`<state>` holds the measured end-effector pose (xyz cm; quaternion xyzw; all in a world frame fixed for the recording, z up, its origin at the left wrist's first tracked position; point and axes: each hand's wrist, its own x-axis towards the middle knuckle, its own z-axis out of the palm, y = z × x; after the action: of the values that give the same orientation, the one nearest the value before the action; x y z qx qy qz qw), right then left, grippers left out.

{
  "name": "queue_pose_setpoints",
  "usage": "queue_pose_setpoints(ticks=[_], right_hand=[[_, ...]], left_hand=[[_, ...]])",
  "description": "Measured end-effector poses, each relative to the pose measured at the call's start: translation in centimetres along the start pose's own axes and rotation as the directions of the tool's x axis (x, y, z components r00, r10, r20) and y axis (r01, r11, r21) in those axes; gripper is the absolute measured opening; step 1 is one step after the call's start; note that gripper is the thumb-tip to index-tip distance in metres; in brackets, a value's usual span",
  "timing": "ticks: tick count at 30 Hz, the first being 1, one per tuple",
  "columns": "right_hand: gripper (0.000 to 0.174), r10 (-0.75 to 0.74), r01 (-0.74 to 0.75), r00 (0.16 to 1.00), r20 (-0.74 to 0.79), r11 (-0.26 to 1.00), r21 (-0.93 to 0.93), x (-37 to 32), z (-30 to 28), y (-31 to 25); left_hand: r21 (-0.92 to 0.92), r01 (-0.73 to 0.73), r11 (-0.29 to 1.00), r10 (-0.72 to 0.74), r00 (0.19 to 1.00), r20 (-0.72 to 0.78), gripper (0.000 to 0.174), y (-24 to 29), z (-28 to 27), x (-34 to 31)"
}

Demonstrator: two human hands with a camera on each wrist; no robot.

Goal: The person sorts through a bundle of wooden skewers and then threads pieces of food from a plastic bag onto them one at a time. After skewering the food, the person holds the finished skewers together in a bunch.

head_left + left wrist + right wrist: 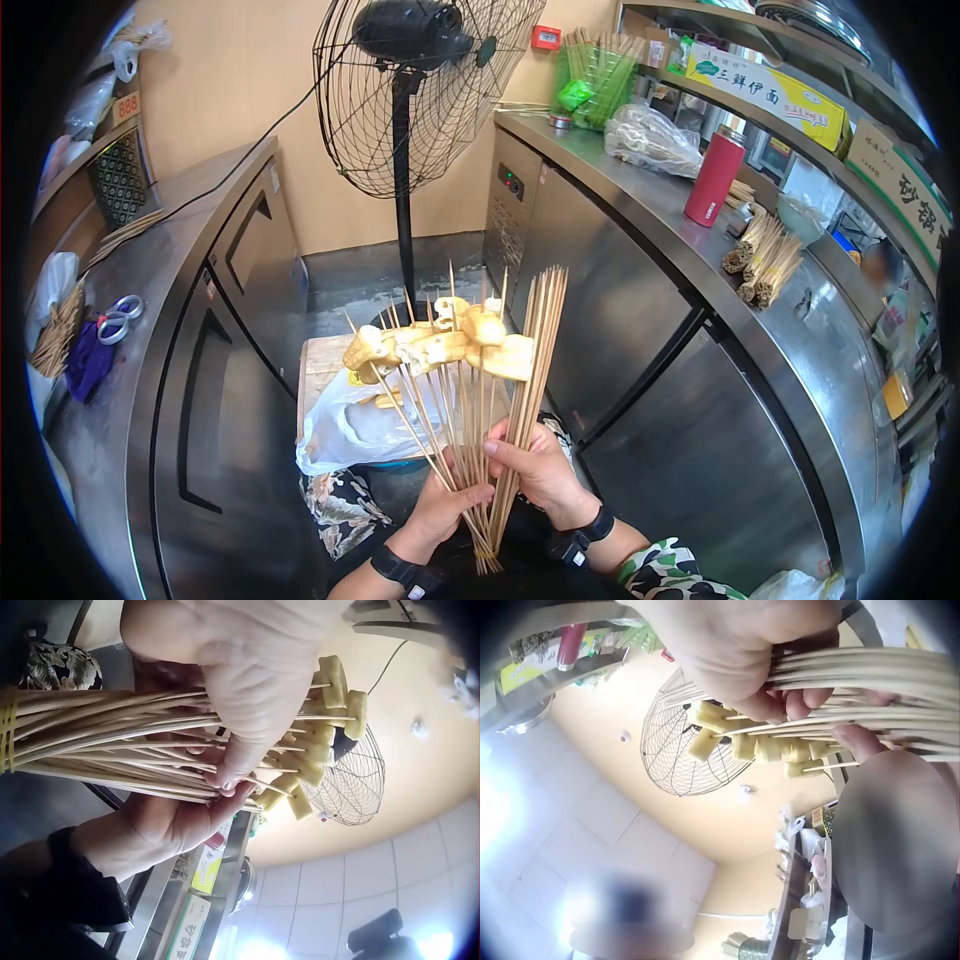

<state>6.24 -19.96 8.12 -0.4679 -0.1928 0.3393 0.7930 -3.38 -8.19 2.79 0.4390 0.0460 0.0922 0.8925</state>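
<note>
In the head view my left hand point(435, 508) grips a fan of thin wooden skewers point(440, 400), its thumb laid across them low down. Pale yellow food chunks point(445, 345) are stuck near the upper ends, with several points poking through. My right hand point(540, 470) holds a tight bundle of bare skewers point(545, 320) just to the right, thumb across the front. A yellow rubber band point(9, 729) rings the lower ends of the sticks in the left wrist view. Both hands are close together, and the left fingers are partly hidden behind the sticks.
A white plastic bag point(350, 425) with more yellow pieces lies on a board below the skewers. A standing fan point(405, 150) is ahead. Steel counters flank both sides; the right one point(640, 190) bears a red bottle point(716, 175) and skewer bundles point(765, 260), the left one scissors point(120, 318).
</note>
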Motion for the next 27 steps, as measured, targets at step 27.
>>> queue_pose_setpoints(ticks=[27], right_hand=[[0.015,-0.114,0.039,0.962,0.247,0.956,0.291,4.4,0.5,-6.0]], left_hand=[[-0.036,0.051,0.998,-0.050,0.999,0.015,0.060,0.2,-0.4,-0.2]])
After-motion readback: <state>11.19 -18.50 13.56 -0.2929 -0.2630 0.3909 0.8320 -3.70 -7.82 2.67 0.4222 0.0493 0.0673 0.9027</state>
